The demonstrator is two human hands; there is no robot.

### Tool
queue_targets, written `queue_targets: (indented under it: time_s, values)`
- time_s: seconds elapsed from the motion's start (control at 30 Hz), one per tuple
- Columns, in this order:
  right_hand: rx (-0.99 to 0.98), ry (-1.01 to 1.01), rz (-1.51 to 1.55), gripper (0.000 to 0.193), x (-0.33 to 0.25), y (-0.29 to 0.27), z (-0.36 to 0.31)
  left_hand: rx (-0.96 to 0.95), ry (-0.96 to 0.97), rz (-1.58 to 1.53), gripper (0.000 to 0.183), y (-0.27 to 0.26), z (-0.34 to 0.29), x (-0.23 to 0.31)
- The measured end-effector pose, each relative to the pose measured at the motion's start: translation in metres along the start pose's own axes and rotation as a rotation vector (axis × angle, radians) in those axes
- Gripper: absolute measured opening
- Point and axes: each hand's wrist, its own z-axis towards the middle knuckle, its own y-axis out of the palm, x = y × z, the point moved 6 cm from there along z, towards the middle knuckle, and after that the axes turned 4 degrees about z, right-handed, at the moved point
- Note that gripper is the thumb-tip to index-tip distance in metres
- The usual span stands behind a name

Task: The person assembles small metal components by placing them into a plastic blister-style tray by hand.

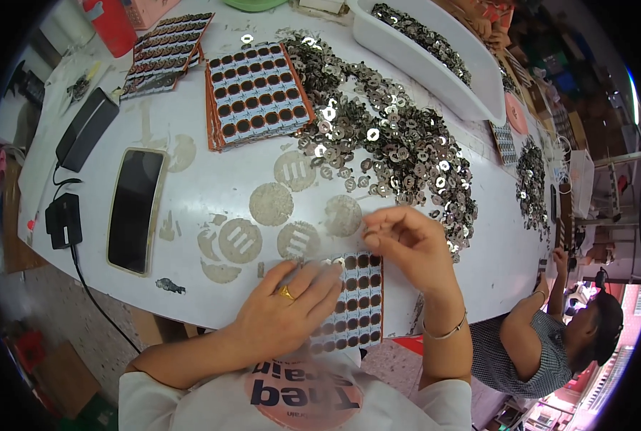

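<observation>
Right hand [410, 244]: thumb and forefinger pinched together above the table, apparently on one small metal washer, though the piece itself is too small and blurred to confirm; remaining fingers loosely curled. Left hand [288, 309]: flat, fingers spread and pressing, nothing grasped, pinning down a gridded sheet of round dark patches [356, 302] at the near table edge, directly below the right hand. Gold ring on one left finger; thin bracelet on the right wrist. Heap of loose metal washers [385, 136]: broad, shiny, spread across the table middle just beyond the right hand, its near fringe almost touching it. Stack of orange-edged patch sheets [256, 90]: further back, left of the heap. Second stack of sheets [166, 50]: far left corner, fanned. White tray [471, 93]: behind the heap, holding more washers. Phone [135, 208]: face up, left of the hands, well apart; black charger and cable [63, 219] beyond it at the table edge. White table [191, 273]: marked with round glue-like stains. Second person [550, 337]: lower right, at their own work. Risks, as judged: the sheet overhangs the near edge and could slide off if the left palm lifts; a small washer held by fingertips alone could slip and land among the heap or on the floor; a sleeve or wrist sweeping back could drag the heap's fringe onto the sheet.
</observation>
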Motion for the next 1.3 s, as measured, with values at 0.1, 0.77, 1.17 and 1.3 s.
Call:
queue_targets:
  time_s: [0.1, 0.77, 1.17, 1.3]
  values:
    - [-0.035, 0.081, 0.157, 0.025, 0.006, 0.006, -0.019, -0.008, 0.004, 0.000, 0.034, -0.002, 0.001, 0.000]
    - [-0.187, -0.022, -0.531, 0.015, -0.018, 0.030, -0.014, 0.031, 0.003, 0.055, 0.032, 0.003, 0.001, 0.002]
    - [0.136, -0.076, -0.625, 0.022, -0.001, 0.035, -0.039, -0.001, 0.013, 0.097, 0.032, 0.002, 0.002, 0.005]
    - [0.137, -0.097, -0.690, 0.021, -0.009, 0.040, -0.040, 0.001, 0.005, 0.097, 0.036, 0.004, -0.001, 0.004]
